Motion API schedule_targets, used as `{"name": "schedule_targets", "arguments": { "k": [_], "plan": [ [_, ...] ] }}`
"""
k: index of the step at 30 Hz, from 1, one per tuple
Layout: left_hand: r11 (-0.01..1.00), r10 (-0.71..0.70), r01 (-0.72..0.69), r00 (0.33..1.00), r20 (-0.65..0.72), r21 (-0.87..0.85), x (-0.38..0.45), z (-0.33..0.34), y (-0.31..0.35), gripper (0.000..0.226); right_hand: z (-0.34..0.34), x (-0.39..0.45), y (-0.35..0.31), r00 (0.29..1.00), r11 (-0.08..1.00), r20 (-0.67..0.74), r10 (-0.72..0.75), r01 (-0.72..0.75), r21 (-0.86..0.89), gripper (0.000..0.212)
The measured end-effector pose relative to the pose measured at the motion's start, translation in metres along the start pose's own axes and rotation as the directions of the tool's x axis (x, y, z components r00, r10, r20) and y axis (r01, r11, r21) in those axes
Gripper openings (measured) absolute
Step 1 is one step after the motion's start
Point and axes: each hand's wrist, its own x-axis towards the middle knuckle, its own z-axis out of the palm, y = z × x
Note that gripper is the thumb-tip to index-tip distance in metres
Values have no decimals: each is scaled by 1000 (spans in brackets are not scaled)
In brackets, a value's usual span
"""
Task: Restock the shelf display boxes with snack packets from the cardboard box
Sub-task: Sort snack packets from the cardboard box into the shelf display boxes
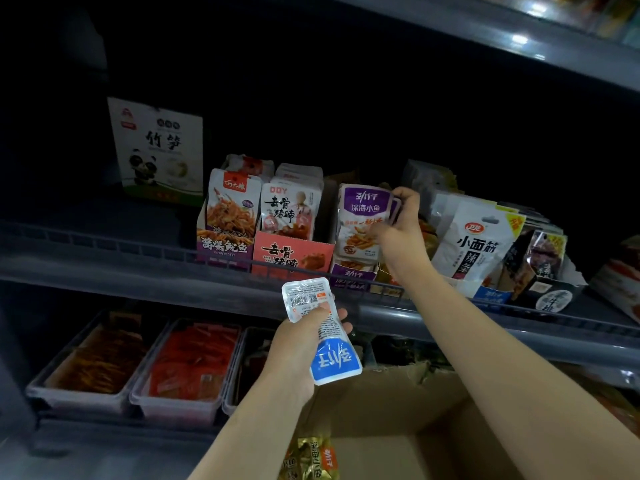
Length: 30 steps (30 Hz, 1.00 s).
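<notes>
My right hand (401,220) reaches onto the middle shelf and pinches the right edge of a purple snack packet (363,216), which stands in the purple display box (351,273). My left hand (298,344) grips a blue-and-white snack packet (327,341) back side up, below the shelf edge. The open cardboard box (398,403) sits under my arms, with gold packets (308,459) showing at its near left corner.
Neighbouring display boxes on the shelf hold squid packets (230,216), pink pork-trotter packets (291,216) and white gluten-strip bags (478,244). A panda box (156,150) stands at back left. A rail (138,251) runs along the shelf front. Clear bins (187,368) of red snacks fill the lower shelf.
</notes>
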Motion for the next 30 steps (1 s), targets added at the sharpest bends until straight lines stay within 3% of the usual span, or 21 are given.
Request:
{"name": "schedule_targets", "arguments": {
  "k": [3,7,10,15,17,19,21,26,30],
  "plan": [
    [1000,-7,7,1000,10,-4,0,2,-1,15,1,1,4,1000,1000,-27,2,-1,10,63],
    [1000,-11,11,1000,7,-6,1,4,-1,17,-1,-2,10,980,952,120,-156,182,-246,80],
    [1000,-7,7,1000,21,-7,-1,3,-1,15,-5,-5,8,962,891,212,-173,245,-382,85],
    [1000,-3,3,1000,30,-7,-3,0,1,18,-12,-5,0,917,598,312,-250,399,-695,82],
    [1000,0,0,1000,26,-2,-3,-1,2,20,-15,-2,-6,888,431,400,-227,460,-776,92],
    [1000,0,0,1000,22,4,-3,-2,2,18,-18,-1,-12,870,298,457,-183,492,-818,85],
    [1000,1,-1,1000,19,5,-3,-2,3,15,-20,-1,-15,876,319,435,-210,482,-816,71],
    [1000,11,-12,1000,15,16,-4,-4,4,11,-23,-1,-12,919,569,266,-290,389,-724,51],
    [1000,8,-8,1000,18,16,-5,-3,4,8,-26,-1,-11,931,647,182,-315,351,-677,38]
  ]
}}
